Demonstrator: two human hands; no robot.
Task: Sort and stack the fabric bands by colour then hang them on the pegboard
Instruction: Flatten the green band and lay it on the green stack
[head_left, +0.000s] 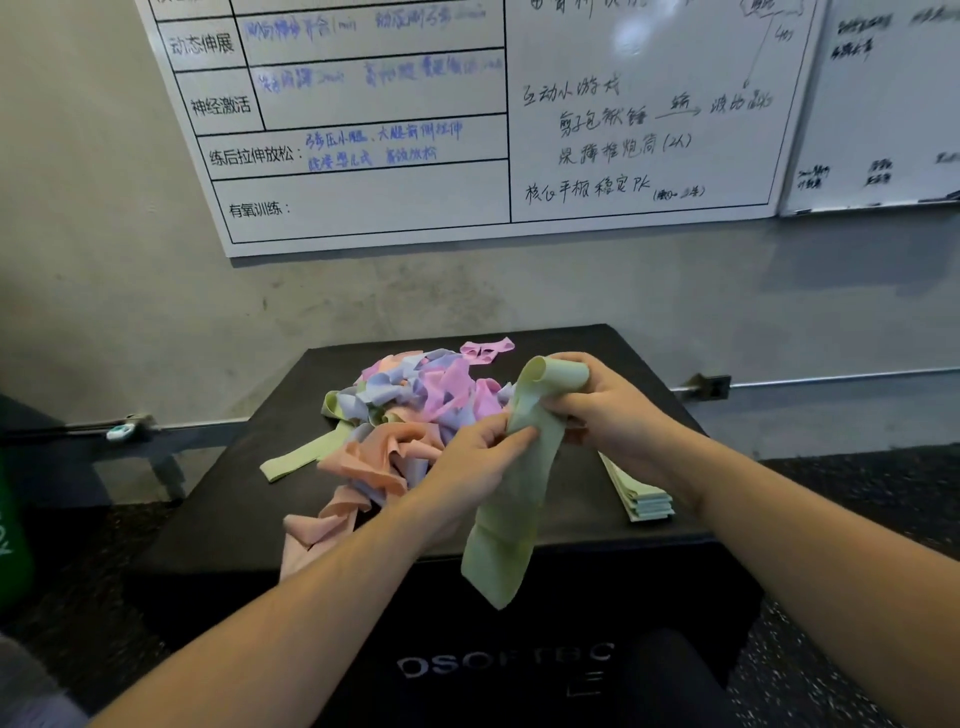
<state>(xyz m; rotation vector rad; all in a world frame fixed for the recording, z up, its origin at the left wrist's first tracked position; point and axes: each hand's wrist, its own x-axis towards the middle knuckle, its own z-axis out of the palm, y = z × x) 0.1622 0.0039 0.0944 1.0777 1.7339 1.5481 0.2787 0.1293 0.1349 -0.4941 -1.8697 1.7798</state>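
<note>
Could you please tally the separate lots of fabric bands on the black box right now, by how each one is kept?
Held in both hands: 1, green band, gripped by left hand and right hand.
Loose mixed heaps: 1, tangled pile.
Neat stacks: 1, green stack.
Total: 3

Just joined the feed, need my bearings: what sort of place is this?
Likely a gym: a wall whiteboard with handwritten notes, a black padded box, speckled flooring.
</note>
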